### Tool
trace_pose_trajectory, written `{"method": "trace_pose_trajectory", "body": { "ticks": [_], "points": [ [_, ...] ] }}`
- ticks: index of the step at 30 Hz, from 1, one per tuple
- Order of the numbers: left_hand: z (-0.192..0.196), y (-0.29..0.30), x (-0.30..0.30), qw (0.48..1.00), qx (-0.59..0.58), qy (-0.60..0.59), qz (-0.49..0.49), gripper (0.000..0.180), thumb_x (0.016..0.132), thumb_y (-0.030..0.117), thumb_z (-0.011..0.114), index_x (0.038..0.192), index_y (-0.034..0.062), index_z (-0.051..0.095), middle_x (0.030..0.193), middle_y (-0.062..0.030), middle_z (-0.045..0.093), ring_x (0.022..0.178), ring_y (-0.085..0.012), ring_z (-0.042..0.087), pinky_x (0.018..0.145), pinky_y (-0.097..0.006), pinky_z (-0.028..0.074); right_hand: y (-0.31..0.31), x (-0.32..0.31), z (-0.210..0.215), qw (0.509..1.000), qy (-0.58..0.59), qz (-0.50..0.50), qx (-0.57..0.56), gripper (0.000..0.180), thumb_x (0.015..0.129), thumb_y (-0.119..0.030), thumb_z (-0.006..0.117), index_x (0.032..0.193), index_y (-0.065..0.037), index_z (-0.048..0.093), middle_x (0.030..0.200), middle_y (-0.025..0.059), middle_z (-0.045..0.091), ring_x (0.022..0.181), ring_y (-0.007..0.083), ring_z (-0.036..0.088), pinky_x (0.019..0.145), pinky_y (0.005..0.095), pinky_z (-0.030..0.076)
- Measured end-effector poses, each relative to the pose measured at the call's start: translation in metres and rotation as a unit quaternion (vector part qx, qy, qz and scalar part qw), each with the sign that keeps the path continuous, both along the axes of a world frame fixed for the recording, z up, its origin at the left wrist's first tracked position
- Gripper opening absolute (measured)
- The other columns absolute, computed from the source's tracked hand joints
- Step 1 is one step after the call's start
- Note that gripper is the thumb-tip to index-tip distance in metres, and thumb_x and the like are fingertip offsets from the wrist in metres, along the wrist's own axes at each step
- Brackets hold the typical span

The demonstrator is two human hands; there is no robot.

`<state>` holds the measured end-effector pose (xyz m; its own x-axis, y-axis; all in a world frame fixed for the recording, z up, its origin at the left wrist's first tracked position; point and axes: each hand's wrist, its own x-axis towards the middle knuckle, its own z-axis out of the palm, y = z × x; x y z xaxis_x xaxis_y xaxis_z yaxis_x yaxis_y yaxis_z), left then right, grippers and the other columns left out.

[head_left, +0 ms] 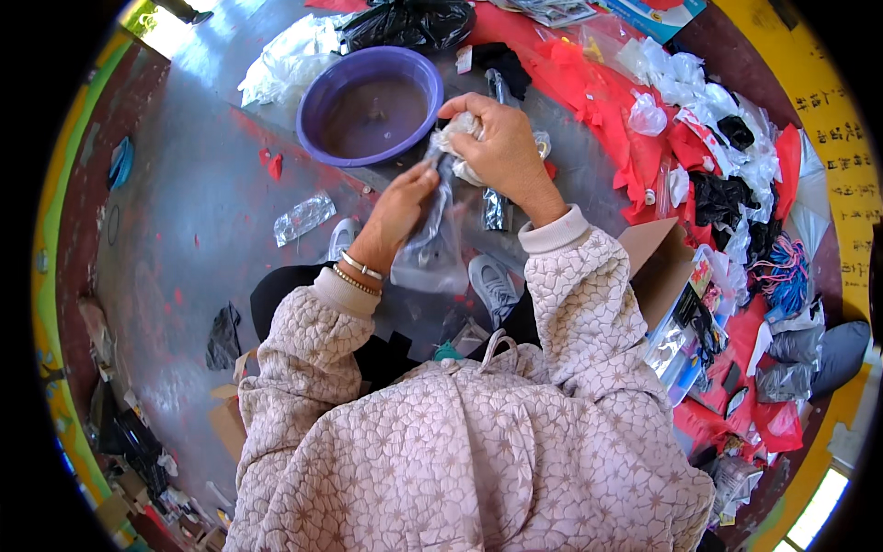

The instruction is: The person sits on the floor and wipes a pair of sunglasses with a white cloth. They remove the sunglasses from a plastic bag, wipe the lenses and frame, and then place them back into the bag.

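Note:
My left hand (401, 210) pinches the upper edge of a clear plastic bag (434, 265), which hangs down below the fingers. In my right hand (511, 155) is a crumpled whitish cloth or wad (462, 138), pressed between thumb and fingers; its exact kind I cannot make out. The wad is right beside the bag's upper end, and the two hands are close together. Just beyond my hands sits a purple basin (311, 145) with murky liquid inside. A dark, shiny packet (497, 212) lies below my right hand.
White plastic bags (290, 60) and a black bag (409, 25) are piled behind the basin. Red sheeting (589, 115) with heaped bags spreads along the right. An open cardboard box (658, 271) stands beside my right arm. A clear wrapper (305, 219) lies on the grey floor.

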<state>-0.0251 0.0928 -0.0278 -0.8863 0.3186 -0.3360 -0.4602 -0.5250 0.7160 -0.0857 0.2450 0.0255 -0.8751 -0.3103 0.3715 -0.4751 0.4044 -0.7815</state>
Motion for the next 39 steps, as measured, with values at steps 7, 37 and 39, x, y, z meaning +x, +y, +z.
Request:
{"method": "trace_pose_trajectory", "body": {
  "ticks": [7,37,39],
  "points": [
    [-0.011,-0.015,-0.023,0.987,0.006,0.032,0.156,0.032,0.098,0.013,0.031,0.125,0.0027,0.043,0.109,-0.0129,0.058,0.092,-0.021,0.062,0.08,-0.034,0.052,-0.03,0.028,-0.019,0.99,-0.044,0.103,-0.088,0.016,0.076,-0.003,0.059,0.091,-0.003,0.059,0.089,0.0094,0.062,0.075,0.015,0.061,0.066,0.0279,0.047],
    [0.033,-0.032,-0.008,0.966,0.225,-0.007,0.127,0.031,0.093,0.019,0.05,0.118,0.0002,0.048,0.111,-0.0109,0.058,0.098,-0.018,0.058,0.077,-0.028,0.051,-0.005,0.03,-0.012,0.924,-0.285,0.126,-0.222,0.016,0.082,-0.008,0.061,0.09,0.005,0.066,0.077,0.003,0.065,0.069,0.0071,0.057,0.061,0.0247,0.046],
    [0.019,-0.035,-0.01,0.965,0.217,-0.046,0.143,0.03,0.084,0.004,0.06,0.112,0.0003,0.052,0.104,-0.0104,0.061,0.09,-0.017,0.061,0.067,-0.019,0.052,0.001,0.026,-0.007,0.941,-0.276,0.12,-0.154,0.015,0.083,-0.012,0.061,0.08,0.002,0.066,0.073,0.0007,0.063,0.068,0.0064,0.055,0.082,0.0274,0.042]
  ]
}}
